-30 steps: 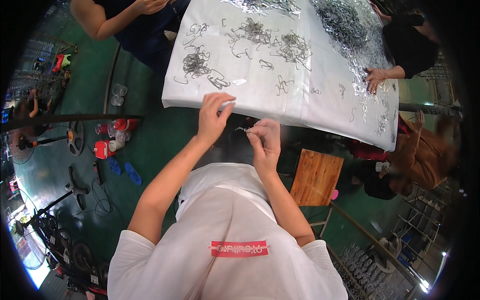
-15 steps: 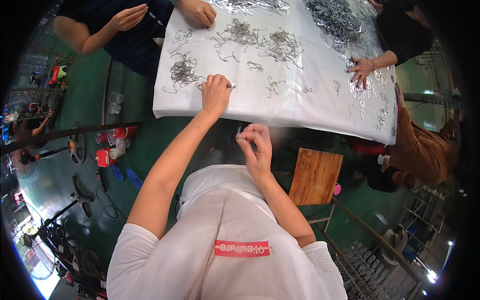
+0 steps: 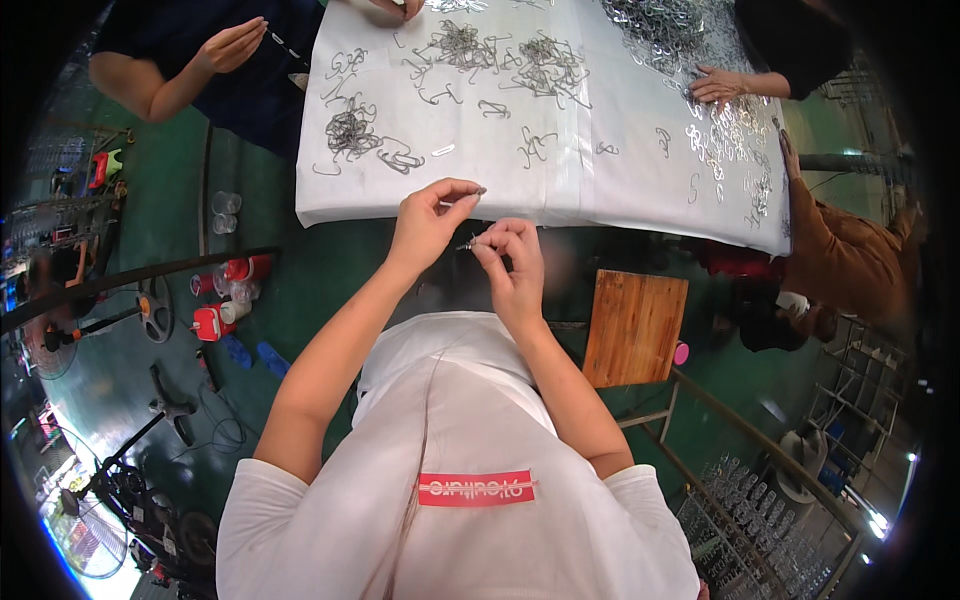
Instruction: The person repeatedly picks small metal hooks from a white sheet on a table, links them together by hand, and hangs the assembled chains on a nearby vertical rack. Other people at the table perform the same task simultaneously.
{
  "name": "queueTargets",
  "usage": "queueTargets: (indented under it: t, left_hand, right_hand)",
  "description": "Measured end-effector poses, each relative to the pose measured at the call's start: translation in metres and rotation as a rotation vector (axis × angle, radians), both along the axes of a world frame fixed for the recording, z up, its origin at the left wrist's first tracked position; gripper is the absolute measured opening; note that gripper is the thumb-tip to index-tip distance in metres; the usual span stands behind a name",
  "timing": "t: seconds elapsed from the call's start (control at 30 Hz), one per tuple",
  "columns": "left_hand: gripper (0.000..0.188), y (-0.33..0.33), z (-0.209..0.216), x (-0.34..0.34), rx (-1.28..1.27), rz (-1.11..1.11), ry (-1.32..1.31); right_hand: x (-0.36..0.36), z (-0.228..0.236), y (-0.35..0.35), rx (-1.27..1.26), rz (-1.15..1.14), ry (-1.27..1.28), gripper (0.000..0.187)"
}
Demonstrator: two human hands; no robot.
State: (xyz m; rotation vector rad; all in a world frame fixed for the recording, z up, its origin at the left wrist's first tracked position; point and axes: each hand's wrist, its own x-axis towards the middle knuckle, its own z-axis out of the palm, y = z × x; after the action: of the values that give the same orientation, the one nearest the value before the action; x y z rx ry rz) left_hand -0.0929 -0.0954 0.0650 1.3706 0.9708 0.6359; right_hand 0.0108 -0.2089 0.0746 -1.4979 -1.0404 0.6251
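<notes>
My left hand (image 3: 425,225) is at the near edge of the white-covered table (image 3: 400,205), thumb and fingertips pinched on a tiny dark piece, its kind too small to tell. Just right of and below it, off the table edge, my right hand (image 3: 515,262) pinches small shiny metal pieces (image 3: 467,244), partly hidden by the fingers. Beyond my left hand lie a small flat silvery clip (image 3: 443,150), a few loose wire hooks (image 3: 400,158) and a tangled pile of grey wire hooks (image 3: 350,128).
More wire hook piles (image 3: 545,65) lie farther back, and a large heap of metal pieces (image 3: 655,25) at the far right. A co-worker's hand (image 3: 718,85) rests there; another's raised hand (image 3: 235,45) is at far left. A wooden stool (image 3: 635,328) stands to my right.
My left hand has drawn back from the hooks on the table toward my right hand. The silvery clip now shows on the cloth. My right hand stays pinched, slightly higher in view.
</notes>
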Motion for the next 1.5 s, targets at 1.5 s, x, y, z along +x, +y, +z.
queueTargets:
  t: [1.5]
  left_hand:
    - [0.015,-0.05,0.036,-0.01,0.284,0.28,-0.012]
  right_hand:
    - [0.145,-0.066,0.226,-0.564,0.437,-1.011,0.012]
